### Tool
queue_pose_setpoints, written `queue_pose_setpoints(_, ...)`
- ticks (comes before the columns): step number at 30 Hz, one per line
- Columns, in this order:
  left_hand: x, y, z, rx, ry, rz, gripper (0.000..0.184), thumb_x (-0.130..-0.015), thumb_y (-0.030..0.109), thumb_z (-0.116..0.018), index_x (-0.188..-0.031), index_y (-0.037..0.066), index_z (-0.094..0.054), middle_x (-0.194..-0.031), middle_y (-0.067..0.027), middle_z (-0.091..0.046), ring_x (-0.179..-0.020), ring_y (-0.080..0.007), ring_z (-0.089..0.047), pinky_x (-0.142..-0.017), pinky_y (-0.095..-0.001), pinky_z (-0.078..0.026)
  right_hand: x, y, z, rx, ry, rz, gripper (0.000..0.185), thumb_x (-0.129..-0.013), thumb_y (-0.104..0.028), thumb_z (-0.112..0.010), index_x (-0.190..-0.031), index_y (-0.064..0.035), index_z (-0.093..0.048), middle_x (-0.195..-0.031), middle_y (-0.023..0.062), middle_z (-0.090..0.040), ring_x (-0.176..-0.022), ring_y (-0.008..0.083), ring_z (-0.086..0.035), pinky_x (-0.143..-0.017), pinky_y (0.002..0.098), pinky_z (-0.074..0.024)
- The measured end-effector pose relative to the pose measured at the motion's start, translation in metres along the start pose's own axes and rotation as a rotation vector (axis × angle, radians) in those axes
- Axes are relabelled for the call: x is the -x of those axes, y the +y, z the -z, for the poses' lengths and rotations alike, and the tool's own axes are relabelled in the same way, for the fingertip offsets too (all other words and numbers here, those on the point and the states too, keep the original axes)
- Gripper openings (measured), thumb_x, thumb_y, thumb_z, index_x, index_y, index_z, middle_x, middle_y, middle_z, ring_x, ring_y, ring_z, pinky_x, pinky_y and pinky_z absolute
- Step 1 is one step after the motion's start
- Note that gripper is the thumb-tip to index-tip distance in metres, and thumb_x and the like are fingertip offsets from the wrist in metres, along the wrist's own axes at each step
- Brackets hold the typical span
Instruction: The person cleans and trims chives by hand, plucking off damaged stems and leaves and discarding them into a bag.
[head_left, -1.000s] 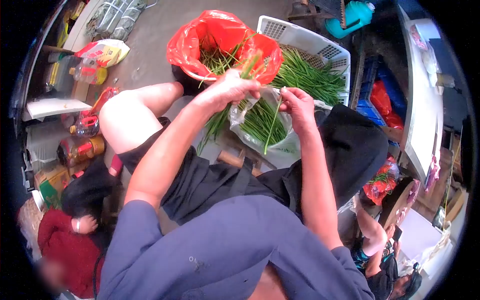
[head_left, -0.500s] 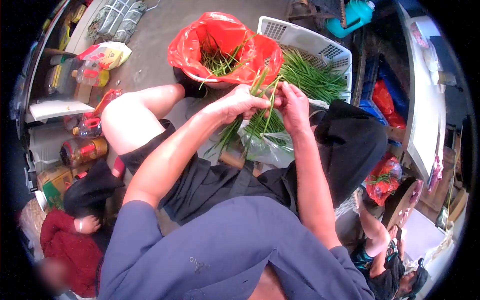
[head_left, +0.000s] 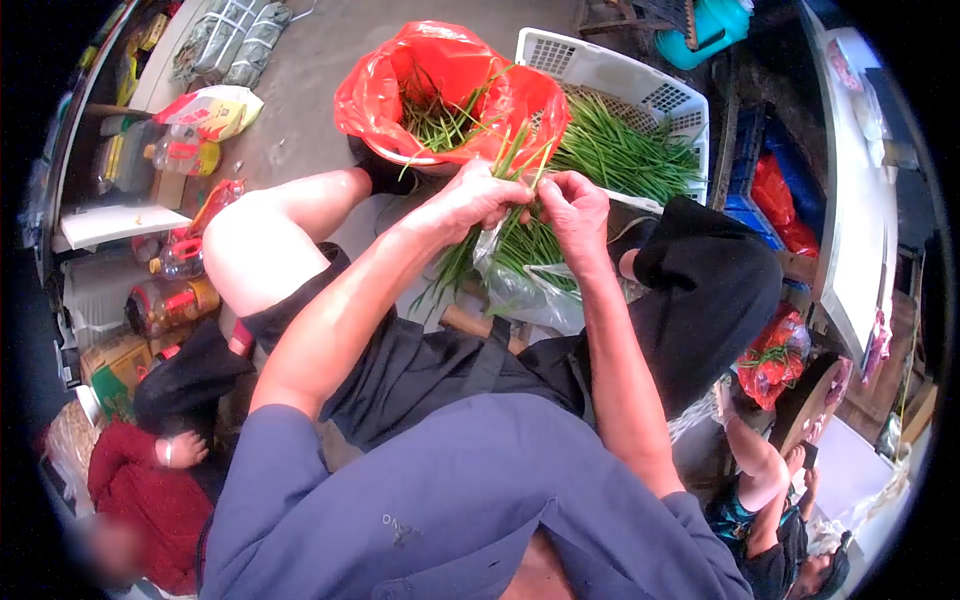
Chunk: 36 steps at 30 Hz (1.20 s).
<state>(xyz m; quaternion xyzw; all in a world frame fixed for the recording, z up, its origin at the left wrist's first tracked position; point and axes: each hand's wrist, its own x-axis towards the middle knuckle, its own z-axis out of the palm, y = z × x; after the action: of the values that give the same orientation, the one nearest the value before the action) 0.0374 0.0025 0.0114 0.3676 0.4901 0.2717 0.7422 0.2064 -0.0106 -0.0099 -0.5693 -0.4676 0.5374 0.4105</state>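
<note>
My left hand (head_left: 474, 203) is closed around a small bunch of long green chives (head_left: 455, 268), their ends sticking up past the thumb. Close beside it, my right hand (head_left: 577, 214) pinches a stalk at the thumb and fingertips. Below both hands, a clear plastic bag (head_left: 540, 305) holds more chives between my knees. Just beyond them stands a bucket lined with a red plastic bag (head_left: 375, 100), with loose greens inside. To its right, a white perforated crate (head_left: 575, 62) contains a thick pile of chives.
Bottles (head_left: 170, 303) and a cardboard box (head_left: 112, 365) line the left side. A person in a red sleeve (head_left: 130, 465) sits at lower left; another person (head_left: 765, 500) is at lower right. A teal container (head_left: 705, 35) and wrapped bundles (head_left: 235, 45) lie at the back.
My right hand has moved slightly left and down, nearer my left hand. The left hand keeps its grip on the chives, and the bucket and crate stay in place.
</note>
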Motion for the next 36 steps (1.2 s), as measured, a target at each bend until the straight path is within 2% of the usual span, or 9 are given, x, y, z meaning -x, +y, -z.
queue_pose_setpoints(3,0.004,0.002,0.003,0.025,-0.059,0.022,0.009,-0.082,0.015,-0.065,-0.083,0.007,-0.062,-0.067,-0.0032,-0.062,-0.042,-0.0033,-0.039,-0.039,-0.0196,-0.027,-0.004,0.008,0.003,0.145,0.106,0.075,0.018,-0.087,-0.016,-0.064,-0.089,0.0012,-0.067,-0.072,0.0023,-0.065,-0.058,0.0065,-0.056,-0.053,0.0223,-0.0463)
queue_pose_setpoints(5,0.007,0.003,0.003,0.05,-0.073,0.091,0.009,-0.081,0.014,-0.064,-0.084,0.005,-0.062,-0.066,-0.0047,-0.063,-0.041,-0.0039,-0.038,-0.038,-0.0199,-0.027,-0.008,0.01,0.009,0.087,0.141,0.063,0.018,-0.087,-0.017,-0.064,-0.086,0.0008,-0.067,-0.072,0.0019,-0.064,-0.058,0.0067,-0.055,-0.053,0.0223,-0.0456)
queue_pose_setpoints(13,0.021,0.013,0.014,0.135,-0.114,0.047,0.011,-0.083,0.013,-0.064,-0.085,0.003,-0.062,-0.069,-0.0072,-0.064,-0.041,-0.0039,-0.04,-0.038,-0.0193,-0.028,-0.043,-0.007,0.002,-0.165,0.226,-0.052,0.014,-0.087,-0.012,-0.061,-0.085,0.0022,-0.064,-0.068,0.0021,-0.061,-0.054,0.0079,-0.053,-0.05,0.0224,-0.0423)
queue_pose_setpoints(17,0.03,0.021,0.024,0.251,-0.168,0.014,0.012,-0.084,0.014,-0.063,-0.087,0.002,-0.062,-0.074,-0.0073,-0.065,-0.042,-0.0038,-0.04,-0.04,-0.019,-0.031,-0.078,-0.029,-0.026,-0.202,0.195,-0.034,0.014,-0.087,-0.011,-0.061,-0.088,0.0023,-0.065,-0.071,0.0031,-0.063,-0.057,0.0093,-0.057,-0.054,0.023,-0.0466)
queue_pose_setpoints(19,0.034,0.025,0.027,0.287,-0.149,-0.017,0.013,-0.085,0.015,-0.063,-0.088,0.002,-0.063,-0.074,-0.0067,-0.066,-0.042,-0.0037,-0.041,-0.041,-0.019,-0.032,-0.095,-0.041,-0.043,-0.298,0.087,0.063,0.016,-0.087,-0.011,-0.062,-0.093,0.0028,-0.066,-0.075,0.0047,-0.065,-0.062,0.0114,-0.061,-0.06,0.0247,-0.0514)
queue_pose_setpoints(23,0.031,0.025,0.033,0.388,-0.081,-0.074,0.014,-0.087,0.017,-0.063,-0.091,0.003,-0.064,-0.076,-0.0054,-0.067,-0.044,-0.0036,-0.042,-0.044,-0.0192,-0.035,-0.104,-0.046,-0.055,-0.197,-0.002,0.126,0.02,-0.088,-0.014,-0.062,-0.098,0.0031,-0.066,-0.08,0.0064,-0.066,-0.066,0.0127,-0.064,-0.064,0.0264,-0.054)
queue_pose_setpoints(26,0.027,0.022,0.034,0.411,-0.055,-0.102,0.014,-0.089,0.017,-0.061,-0.092,0.004,-0.065,-0.077,-0.0052,-0.067,-0.043,-0.0039,-0.042,-0.044,-0.0192,-0.035,-0.091,-0.032,-0.037,-0.216,-0.096,-0.145,0.031,-0.092,-0.027,-0.059,-0.102,0.0021,-0.064,-0.086,0.0079,-0.067,-0.063,0.011,-0.062,-0.06,0.0252,-0.0522)
queue_pose_setpoints(30,0.023,0.019,0.03,0.408,-0.026,-0.1,0.015,-0.09,0.017,-0.06,-0.093,0.003,-0.065,-0.076,-0.0053,-0.067,-0.044,-0.0041,-0.043,-0.044,-0.0198,-0.035,-0.056,-0.015,-0.024,-0.391,-0.145,-0.222,0.035,-0.094,-0.033,-0.057,-0.102,0.0003,-0.063,-0.088,0.0077,-0.067,-0.06,0.0072,-0.057,-0.059,0.0229,-0.0494)
queue_pose_setpoints(36,0.017,0.013,0.021,0.384,0.006,-0.056,0.016,-0.087,0.016,-0.06,-0.091,0.001,-0.064,-0.073,-0.0068,-0.066,-0.043,-0.0045,-0.042,-0.041,-0.0202,-0.033,-0.039,-0.026,-0.022,-0.437,-0.232,-0.168,0.03,-0.092,-0.03,-0.061,-0.101,-0.0016,-0.064,-0.076,0.0046,-0.066,-0.059,0.0095,-0.059,-0.056,0.0233,-0.0464)
